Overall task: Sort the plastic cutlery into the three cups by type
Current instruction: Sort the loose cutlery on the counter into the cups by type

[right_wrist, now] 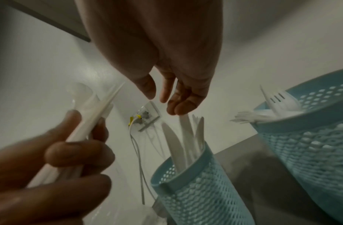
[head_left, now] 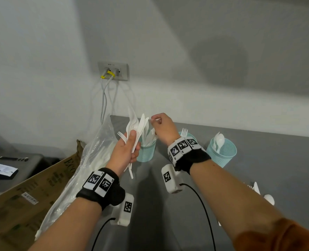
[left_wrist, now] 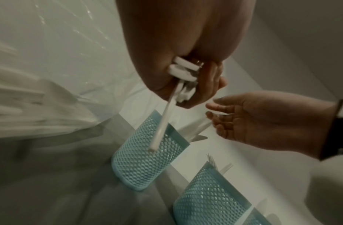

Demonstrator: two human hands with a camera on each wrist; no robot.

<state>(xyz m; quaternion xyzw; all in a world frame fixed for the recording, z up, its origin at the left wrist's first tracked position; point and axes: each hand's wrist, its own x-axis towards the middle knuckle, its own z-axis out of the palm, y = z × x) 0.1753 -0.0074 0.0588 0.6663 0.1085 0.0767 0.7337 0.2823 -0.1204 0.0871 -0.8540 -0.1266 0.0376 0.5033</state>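
Note:
My left hand (head_left: 133,144) grips a bundle of white plastic cutlery (head_left: 138,125) upright, with knife blades, spoons and a fork fanning out above the fist; the handles (left_wrist: 162,126) stick out below. My right hand (head_left: 155,121) hovers just right of the bundle's tips, fingers (right_wrist: 166,97) relaxed and holding nothing. Below it stands a teal mesh cup (head_left: 146,153) with knives (right_wrist: 186,137) in it. A second cup (right_wrist: 311,144) holds forks and is mostly hidden behind my right wrist in the head view. The third cup (head_left: 222,153) holds spoons.
A clear plastic bag (head_left: 88,160) with more cutlery lies at the left on a cardboard box (head_left: 32,192). A loose knife (head_left: 256,187) and spoon (head_left: 269,199) lie on the grey table (head_left: 258,142) at the right. A wall socket with cables (head_left: 114,71) is behind.

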